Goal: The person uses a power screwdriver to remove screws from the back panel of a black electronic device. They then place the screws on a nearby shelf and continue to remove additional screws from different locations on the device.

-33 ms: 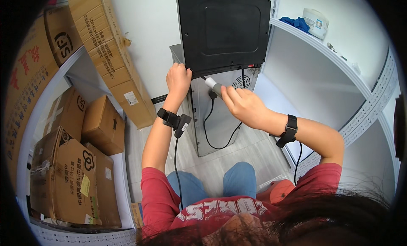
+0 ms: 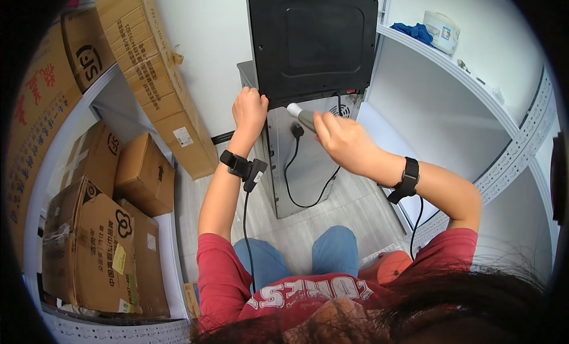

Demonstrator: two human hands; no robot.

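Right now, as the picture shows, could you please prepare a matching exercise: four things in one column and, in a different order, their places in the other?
Things:
1. left hand
2. blue cloth
3. right hand
4. black plug

Places:
A. around the grey tool with a white tip
B. against the grey metal surface, in its upper part
C. at the lower left corner of the black panel
D. on the shelf, beside the white container

Pairs: 1-C, 2-D, 3-A, 4-B.

bright, even light; black fisheye corners; right shelf (image 2: 444, 56) bowed.
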